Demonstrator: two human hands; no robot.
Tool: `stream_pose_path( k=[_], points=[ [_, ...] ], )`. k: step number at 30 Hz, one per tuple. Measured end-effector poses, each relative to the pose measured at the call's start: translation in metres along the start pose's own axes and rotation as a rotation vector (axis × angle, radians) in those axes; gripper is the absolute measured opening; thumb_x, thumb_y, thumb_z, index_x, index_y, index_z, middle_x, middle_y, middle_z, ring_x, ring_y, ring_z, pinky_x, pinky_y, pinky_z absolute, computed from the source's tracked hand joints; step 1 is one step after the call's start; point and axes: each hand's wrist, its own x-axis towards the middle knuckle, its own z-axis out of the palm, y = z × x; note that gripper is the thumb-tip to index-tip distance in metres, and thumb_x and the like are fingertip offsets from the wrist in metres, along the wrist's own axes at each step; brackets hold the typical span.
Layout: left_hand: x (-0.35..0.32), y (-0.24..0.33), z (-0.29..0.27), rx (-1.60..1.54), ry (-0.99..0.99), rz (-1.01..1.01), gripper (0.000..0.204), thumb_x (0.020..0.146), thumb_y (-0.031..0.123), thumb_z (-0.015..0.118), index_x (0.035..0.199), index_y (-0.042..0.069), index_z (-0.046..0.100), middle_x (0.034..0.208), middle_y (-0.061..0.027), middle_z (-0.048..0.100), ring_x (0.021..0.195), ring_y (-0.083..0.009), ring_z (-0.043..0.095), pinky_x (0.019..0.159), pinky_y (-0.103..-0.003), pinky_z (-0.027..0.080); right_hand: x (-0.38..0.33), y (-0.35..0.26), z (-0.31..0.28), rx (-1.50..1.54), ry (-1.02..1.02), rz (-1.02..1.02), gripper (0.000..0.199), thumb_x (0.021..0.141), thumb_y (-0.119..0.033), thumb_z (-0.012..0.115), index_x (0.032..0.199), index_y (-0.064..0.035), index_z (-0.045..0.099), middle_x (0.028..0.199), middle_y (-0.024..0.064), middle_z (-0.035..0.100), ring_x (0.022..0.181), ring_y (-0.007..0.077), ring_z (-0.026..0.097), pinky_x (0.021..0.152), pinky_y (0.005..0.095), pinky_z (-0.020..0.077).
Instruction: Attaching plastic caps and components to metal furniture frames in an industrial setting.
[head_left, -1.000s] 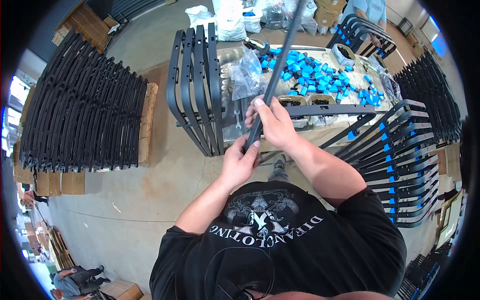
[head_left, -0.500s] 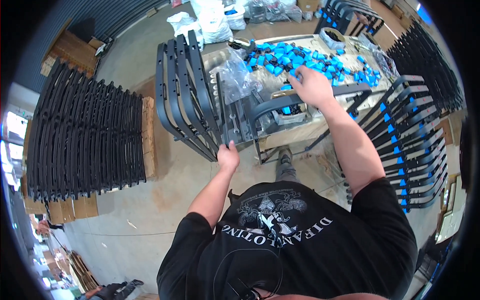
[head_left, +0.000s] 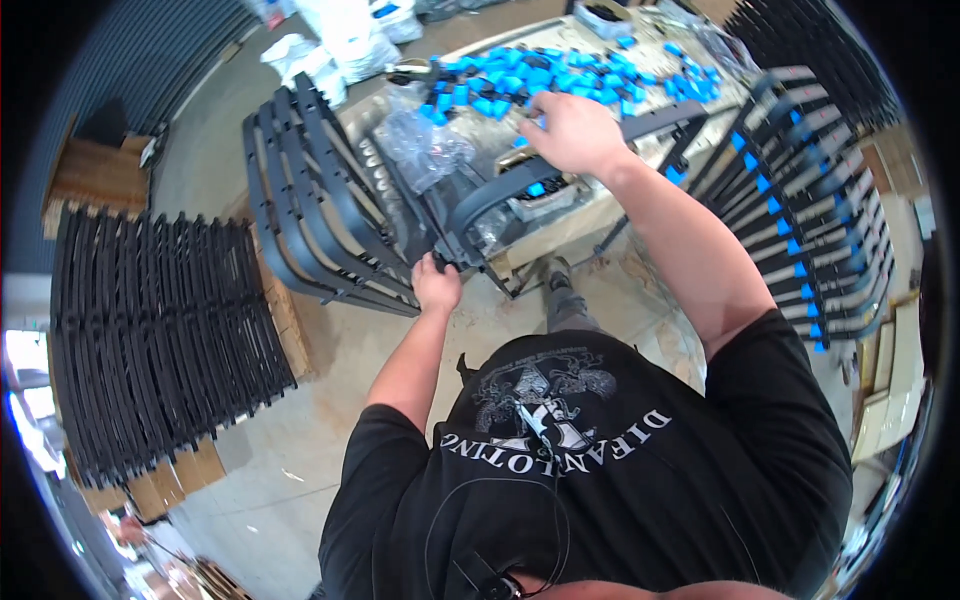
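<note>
My left hand (head_left: 437, 283) is closed around the lower end of a dark metal piece at the table's near left corner. A bent black metal frame (head_left: 520, 185) arches over the near side of the table (head_left: 535, 245). Above that frame, my right hand (head_left: 575, 135) is raised with its fingers curled; what they hold, if anything, is hidden. Beyond it lies a heap of blue plastic caps (head_left: 520, 75), mixed with black ones. A small open box (head_left: 545, 205) with black parts and a blue piece sits under the arch. Clear plastic bags (head_left: 425, 145) lie left of it.
Several curved black frames (head_left: 310, 190) lean at the table's left. Frames with blue caps (head_left: 800, 220) stand in a row on the right. Stacked black bars (head_left: 160, 340) rest on a pallet at far left. White sacks (head_left: 345, 40) stand behind.
My view has shifted, so the table now appears further up and left. My left hand has moved the dark piece, and the wrench beside it no longer shows. My right hand stays above the frame.
</note>
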Motion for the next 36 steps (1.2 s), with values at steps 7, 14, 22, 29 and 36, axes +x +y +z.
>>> stream_pose_path(
  k=[7, 14, 22, 29, 36],
  points=[
    [-0.059, -0.003, 0.011, -0.170, 0.292, 0.349, 0.053, 0.088, 0.021, 0.069, 0.133, -0.002, 0.056, 0.135, -0.0266, 0.058, 0.129, -0.0435, 0.051, 0.112, -0.050, 0.039, 0.004, 0.003, 0.003, 0.024, 0.014, 0.037, 0.037, 0.093, -0.040, 0.058, 0.105, -0.0078, 0.071, 0.098, 0.0203, 0.073, 0.096, 0.0400, 0.070, 0.086, 0.0503, 0.0550],
    [-0.093, 0.059, -0.066, -0.496, 0.274, 0.464, 0.046, 0.092, 0.009, 0.068, 0.134, -0.004, 0.053, 0.128, -0.0195, 0.058, 0.117, -0.0323, 0.056, 0.104, -0.041, 0.044, -0.014, 0.005, -0.011, 0.036, -0.010, 0.058, 0.039, 0.083, -0.040, 0.061, 0.100, -0.0075, 0.073, 0.096, 0.0193, 0.074, 0.093, 0.0394, 0.072, 0.084, 0.0507, 0.0576],
    [-0.028, 0.215, -0.176, -0.322, 0.322, 1.025, 0.050, 0.092, 0.015, 0.072, 0.135, -0.005, 0.053, 0.129, -0.0245, 0.059, 0.120, -0.0388, 0.056, 0.106, -0.047, 0.043, -0.027, 0.001, -0.024, 0.121, 0.025, 0.082, 0.034, 0.080, -0.034, 0.062, 0.095, -0.0060, 0.074, 0.089, 0.0185, 0.074, 0.086, 0.0388, 0.073, 0.078, 0.0502, 0.0582],
    [-0.019, 0.245, -0.167, -0.054, -0.147, 0.638, 0.047, 0.086, 0.036, 0.079, 0.101, -0.007, 0.068, 0.087, -0.0238, 0.072, 0.080, -0.0348, 0.070, 0.081, -0.044, 0.053, -0.030, -0.001, -0.019, 0.164, 0.089, -0.010, 0.032, 0.081, -0.032, 0.062, 0.094, -0.0060, 0.075, 0.089, 0.0195, 0.074, 0.087, 0.0392, 0.072, 0.079, 0.0494, 0.0583],
    [-0.022, 0.258, -0.168, -0.112, -0.108, 0.720, 0.048, 0.082, 0.039, 0.082, 0.097, -0.005, 0.068, 0.079, -0.0241, 0.069, 0.072, -0.0377, 0.068, 0.071, -0.044, 0.053, -0.031, 0.022, -0.003, 0.123, 0.470, -0.111, 0.026, 0.081, -0.031, 0.066, 0.090, -0.0070, 0.067, 0.091, 0.0152, 0.068, 0.089, 0.0353, 0.068, 0.081, 0.0482, 0.0528]
  ],
)
